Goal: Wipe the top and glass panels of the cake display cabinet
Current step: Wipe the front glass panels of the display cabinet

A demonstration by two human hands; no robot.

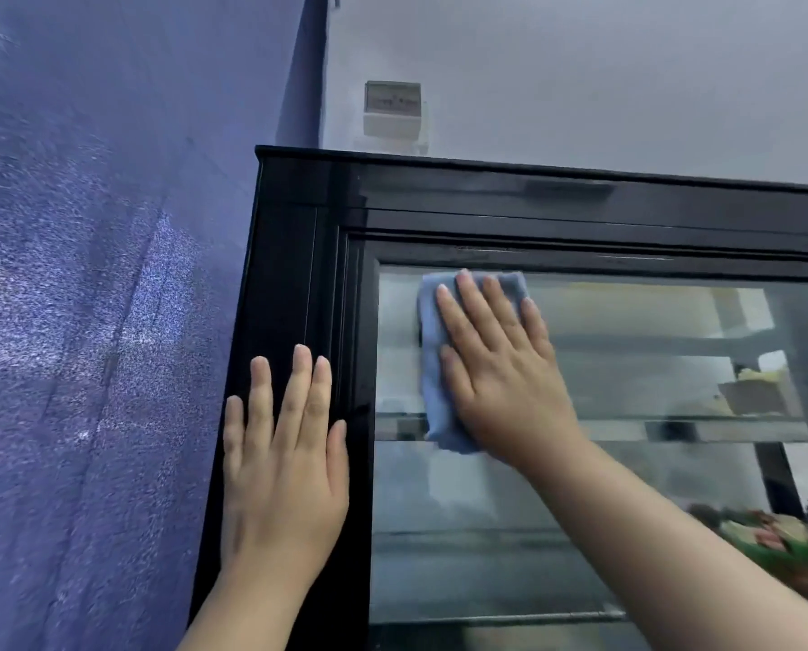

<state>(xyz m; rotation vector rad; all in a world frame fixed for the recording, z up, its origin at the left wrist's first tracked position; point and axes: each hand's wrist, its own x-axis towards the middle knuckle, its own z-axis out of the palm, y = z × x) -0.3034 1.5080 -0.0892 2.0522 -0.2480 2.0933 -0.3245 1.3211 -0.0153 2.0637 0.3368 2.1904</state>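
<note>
Glass panel (627, 491) — right fingers (476, 305) flat on cloth (432, 392), left fingers (298, 392) flat on glossy frame (294, 256)

My left grip (282, 467) rests on the cabinet frame (294, 256), left of the glass panel (627, 368); my right grip (500, 368) presses the cloth (432, 397) against that panel (its upper left corner). A wall box (392, 108) sits above, behind.

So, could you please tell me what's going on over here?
A person is wiping the cake display cabinet. Their right hand presses a blue cloth flat against the upper left of the glass panel. Their left hand rests flat on the cabinet's black left post, fingers straight.
</note>
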